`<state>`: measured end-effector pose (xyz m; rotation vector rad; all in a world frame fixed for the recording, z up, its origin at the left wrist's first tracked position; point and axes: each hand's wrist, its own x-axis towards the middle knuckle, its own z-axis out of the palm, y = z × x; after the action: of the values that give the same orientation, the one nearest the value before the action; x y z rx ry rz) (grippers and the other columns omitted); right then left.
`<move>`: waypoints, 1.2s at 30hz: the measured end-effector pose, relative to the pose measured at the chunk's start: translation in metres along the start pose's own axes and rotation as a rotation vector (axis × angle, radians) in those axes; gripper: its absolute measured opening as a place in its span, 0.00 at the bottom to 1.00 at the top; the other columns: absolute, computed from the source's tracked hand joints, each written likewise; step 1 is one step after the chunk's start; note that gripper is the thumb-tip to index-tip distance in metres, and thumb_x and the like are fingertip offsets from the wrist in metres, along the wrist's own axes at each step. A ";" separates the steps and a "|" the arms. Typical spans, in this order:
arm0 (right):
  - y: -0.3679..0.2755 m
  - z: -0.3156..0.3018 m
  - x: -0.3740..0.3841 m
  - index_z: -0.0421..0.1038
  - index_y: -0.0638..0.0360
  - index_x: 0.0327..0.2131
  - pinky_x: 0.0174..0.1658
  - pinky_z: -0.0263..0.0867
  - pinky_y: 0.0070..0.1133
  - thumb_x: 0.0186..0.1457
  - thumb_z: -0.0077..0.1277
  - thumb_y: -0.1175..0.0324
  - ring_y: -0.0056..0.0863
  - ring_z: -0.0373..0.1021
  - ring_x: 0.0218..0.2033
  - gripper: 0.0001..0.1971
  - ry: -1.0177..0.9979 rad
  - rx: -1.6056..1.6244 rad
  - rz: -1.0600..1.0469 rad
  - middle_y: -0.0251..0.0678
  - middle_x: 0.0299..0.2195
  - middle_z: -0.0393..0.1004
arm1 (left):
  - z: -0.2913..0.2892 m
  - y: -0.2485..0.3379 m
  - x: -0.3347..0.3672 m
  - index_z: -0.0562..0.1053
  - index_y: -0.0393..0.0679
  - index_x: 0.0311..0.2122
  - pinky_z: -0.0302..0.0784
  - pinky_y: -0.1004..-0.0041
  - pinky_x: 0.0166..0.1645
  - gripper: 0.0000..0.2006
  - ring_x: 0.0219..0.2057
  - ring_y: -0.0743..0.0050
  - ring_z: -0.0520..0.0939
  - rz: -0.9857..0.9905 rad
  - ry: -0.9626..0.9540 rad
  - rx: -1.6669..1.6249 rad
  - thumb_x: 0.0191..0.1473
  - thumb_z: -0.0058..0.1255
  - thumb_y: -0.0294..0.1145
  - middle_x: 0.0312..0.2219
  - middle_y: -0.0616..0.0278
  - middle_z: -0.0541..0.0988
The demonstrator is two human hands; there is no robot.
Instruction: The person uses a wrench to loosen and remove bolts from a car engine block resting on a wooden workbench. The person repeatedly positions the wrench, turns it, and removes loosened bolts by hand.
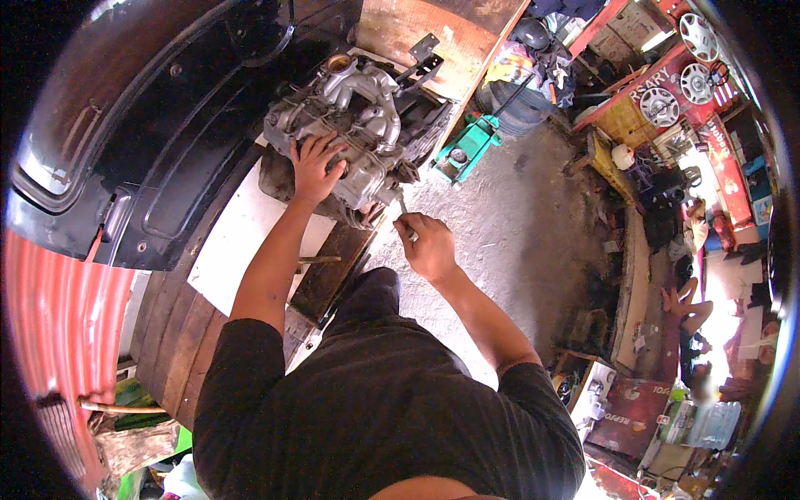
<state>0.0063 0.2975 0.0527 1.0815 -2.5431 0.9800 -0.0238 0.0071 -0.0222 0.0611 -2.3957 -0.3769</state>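
A grey metal engine (pixel 364 173) with curved intake pipes sits on a wooden bench in front of me. My left hand (pixel 315 171) lies on the engine's near side, palm down with its fingers spread. Closed just off the engine's near right corner is my right hand (pixel 428 247), gripping a slim metal hand tool (pixel 402 202). The tool's shaft reaches up to the engine's edge, where its far end is too small to make out. Part of the tool stays hidden inside my fist.
Beside the bench on the left stands a large black vehicle panel (pixel 200 142). A white board (pixel 250 237) lies under the engine's near side. Beyond, on the concrete floor, is a green floor jack (pixel 467 150). Hubcaps (pixel 660 107) hang along the right wall above cluttered shelves.
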 end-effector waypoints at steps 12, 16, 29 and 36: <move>0.055 0.006 0.030 0.68 0.68 0.34 0.28 0.69 0.20 0.64 0.39 0.66 0.24 0.73 0.22 0.13 0.189 0.681 0.540 0.38 0.21 0.74 | -0.003 0.005 -0.002 0.77 0.62 0.45 0.33 0.42 0.64 0.16 0.57 0.65 0.63 -0.051 -0.024 -0.060 0.49 0.52 0.46 0.53 0.74 0.70; 0.058 0.005 0.042 0.68 0.68 0.32 0.27 0.70 0.21 0.63 0.39 0.67 0.24 0.72 0.20 0.13 0.122 0.820 0.585 0.38 0.20 0.73 | -0.004 0.003 -0.005 0.77 0.61 0.45 0.32 0.41 0.64 0.16 0.57 0.66 0.63 -0.054 -0.051 -0.041 0.50 0.52 0.48 0.53 0.74 0.70; 0.063 0.002 0.068 0.66 0.68 0.32 0.24 0.70 0.21 0.63 0.39 0.67 0.27 0.72 0.19 0.13 0.078 0.790 0.589 0.39 0.19 0.72 | -0.006 0.003 -0.001 0.76 0.60 0.46 0.31 0.39 0.64 0.16 0.57 0.65 0.62 -0.061 -0.073 -0.087 0.51 0.53 0.47 0.54 0.72 0.69; 0.053 0.006 0.070 0.69 0.67 0.33 0.26 0.68 0.23 0.61 0.42 0.66 0.29 0.73 0.20 0.12 0.032 0.537 0.481 0.40 0.18 0.74 | -0.006 0.004 0.001 0.75 0.59 0.46 0.35 0.39 0.63 0.17 0.56 0.63 0.63 -0.023 -0.048 -0.055 0.49 0.54 0.45 0.54 0.71 0.69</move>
<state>-0.0805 0.2810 0.0513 0.5316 -2.6345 1.8598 -0.0203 0.0087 -0.0159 0.0553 -2.4322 -0.4603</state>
